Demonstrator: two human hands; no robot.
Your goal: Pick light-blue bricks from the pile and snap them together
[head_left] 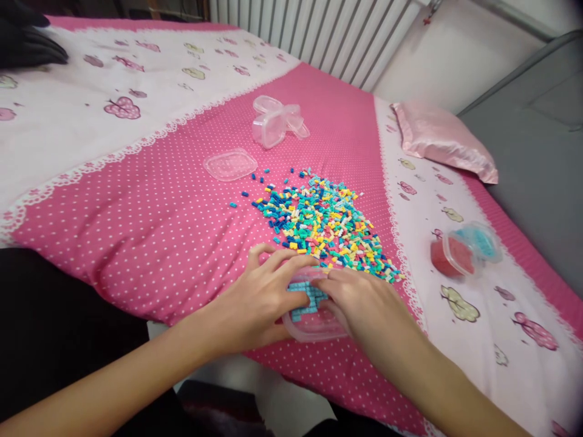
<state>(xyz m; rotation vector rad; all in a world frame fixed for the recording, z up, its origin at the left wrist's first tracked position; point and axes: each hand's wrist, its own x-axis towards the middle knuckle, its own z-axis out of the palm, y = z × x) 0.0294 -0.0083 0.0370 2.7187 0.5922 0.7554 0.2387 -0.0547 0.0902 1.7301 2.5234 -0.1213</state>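
A clear plastic container (314, 332) is at the near edge of the bed, with rows of light blue toy bricks (299, 308) packed closely along part of its inside. My left hand (266, 297) grips the container's left side, thumb over the bricks and fingers around the far rim. From the right, my right hand (362, 297) reaches over the container. Its fingertips are bent together at the bricks, and anything between them is hidden. Just beyond both hands spreads a loose pile of small mixed-colour bricks (325, 218) in blue, green, yellow, white and red.
Empty clear containers (269, 130) and a flat clear lid (231, 164) lie behind the pile. To the right are a container of red bricks (450, 258) and one with blue bricks (483, 241). A pink pillow (446, 139) rests farther back. A black-gloved hand (34, 45) shows upper left.
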